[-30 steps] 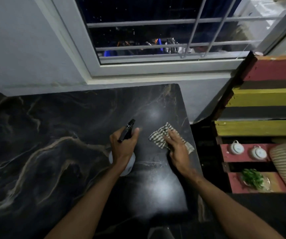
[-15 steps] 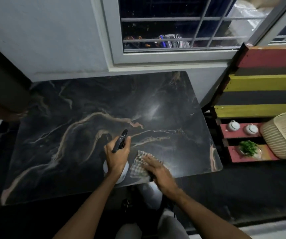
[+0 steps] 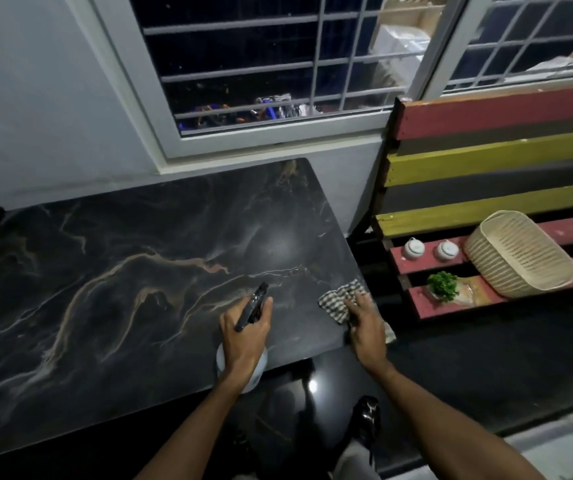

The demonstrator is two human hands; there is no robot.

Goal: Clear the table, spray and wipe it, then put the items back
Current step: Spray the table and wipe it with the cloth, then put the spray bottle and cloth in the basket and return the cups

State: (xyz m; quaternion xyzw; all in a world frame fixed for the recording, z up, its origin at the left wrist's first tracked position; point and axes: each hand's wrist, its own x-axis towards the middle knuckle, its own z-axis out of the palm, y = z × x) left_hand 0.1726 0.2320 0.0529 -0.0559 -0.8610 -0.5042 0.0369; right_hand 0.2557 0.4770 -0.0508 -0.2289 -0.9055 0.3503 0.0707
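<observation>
The black marble table (image 3: 122,289) has a bare top with pale veins. My left hand (image 3: 243,336) grips a spray bottle (image 3: 255,303) with a black trigger head and a white body, held over the table's near edge. My right hand (image 3: 364,323) presses a checked cloth (image 3: 338,299) flat on the table's near right corner; part of the cloth hangs past the edge.
To the right stands a striped red and yellow pallet bench (image 3: 486,174). On its slats sit two white lidded pots (image 3: 428,249), a small green plant (image 3: 443,285) and a tilted cream basket (image 3: 520,254). A barred window (image 3: 278,64) is behind the table. A dark floor lies below.
My right hand slid the cloth from the near middle of the table to its right corner. The left hand kept hold of the spray bottle. The camera view shifted.
</observation>
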